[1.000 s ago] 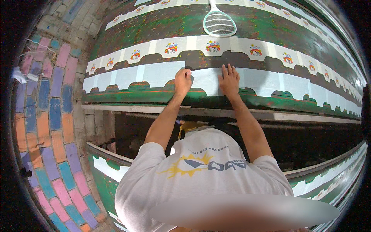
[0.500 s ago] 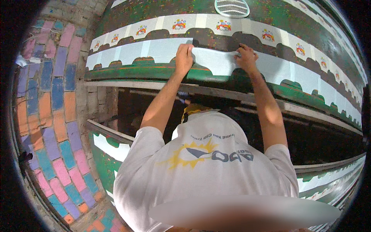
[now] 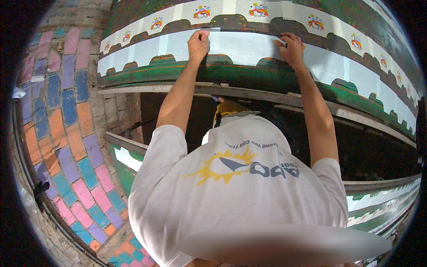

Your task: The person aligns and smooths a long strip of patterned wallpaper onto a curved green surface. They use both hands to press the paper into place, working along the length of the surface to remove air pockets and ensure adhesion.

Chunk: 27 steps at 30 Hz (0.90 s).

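A white cut fabric piece point(image 3: 242, 46) with a notched near edge lies along the sloping green board of a long table point(image 3: 147, 74). It is in line with other plain white pieces point(image 3: 151, 50) on its left and right. My left hand point(image 3: 197, 46) is closed in a pinch at its left far corner. At its right far corner my right hand point(image 3: 293, 52) pinches, with a bit of white showing between thumb and finger. Both forearms reach forward over the table's near rail.
Behind runs a row of white pieces with colourful printed pictures point(image 3: 202, 12). A pale rail point(image 3: 167, 88) edges the table, with a dark gap below it. Another green table with white pieces point(image 3: 126, 156) stands nearer me. Painted bricks point(image 3: 66, 160) cover the ground at left.
The fabric piece, held up and taut before, now lies flatter against the board in line with its neighbours. My hands have moved slightly farther away and apart. The view has shifted.
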{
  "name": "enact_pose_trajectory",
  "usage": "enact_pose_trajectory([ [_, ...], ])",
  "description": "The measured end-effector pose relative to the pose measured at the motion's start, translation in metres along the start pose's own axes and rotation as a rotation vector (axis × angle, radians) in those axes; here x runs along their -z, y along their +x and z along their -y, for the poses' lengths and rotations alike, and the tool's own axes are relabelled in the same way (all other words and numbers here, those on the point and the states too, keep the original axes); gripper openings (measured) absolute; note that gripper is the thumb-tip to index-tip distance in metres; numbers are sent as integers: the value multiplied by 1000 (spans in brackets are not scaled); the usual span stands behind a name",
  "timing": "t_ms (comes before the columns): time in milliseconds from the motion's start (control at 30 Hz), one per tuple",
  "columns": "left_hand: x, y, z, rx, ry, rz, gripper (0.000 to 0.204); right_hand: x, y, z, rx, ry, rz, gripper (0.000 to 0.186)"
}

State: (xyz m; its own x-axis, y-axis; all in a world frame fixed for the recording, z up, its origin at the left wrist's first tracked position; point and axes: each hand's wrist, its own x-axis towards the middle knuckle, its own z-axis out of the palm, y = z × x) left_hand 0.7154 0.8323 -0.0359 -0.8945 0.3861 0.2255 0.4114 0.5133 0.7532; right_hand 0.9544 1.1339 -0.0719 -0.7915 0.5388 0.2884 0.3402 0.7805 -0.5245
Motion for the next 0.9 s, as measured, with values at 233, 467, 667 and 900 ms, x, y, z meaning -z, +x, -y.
enact_pose_trajectory([
  [233, -7, 16, 25, 88, 33, -3, 30, -8, 8, 6, -52, -39, -96, 29],
  [467, -12, 17, 22, 128, 1, -23, 32, -8, 6, 10, -23, -37, -161, 29],
  [667, -16, 14, 16, 171, -41, -74, 34, -6, 6, 11, -29, -31, -170, 29],
  [900, -19, 8, 23, 59, -223, -158, 56, -10, 8, 11, 36, -57, -228, 27],
])
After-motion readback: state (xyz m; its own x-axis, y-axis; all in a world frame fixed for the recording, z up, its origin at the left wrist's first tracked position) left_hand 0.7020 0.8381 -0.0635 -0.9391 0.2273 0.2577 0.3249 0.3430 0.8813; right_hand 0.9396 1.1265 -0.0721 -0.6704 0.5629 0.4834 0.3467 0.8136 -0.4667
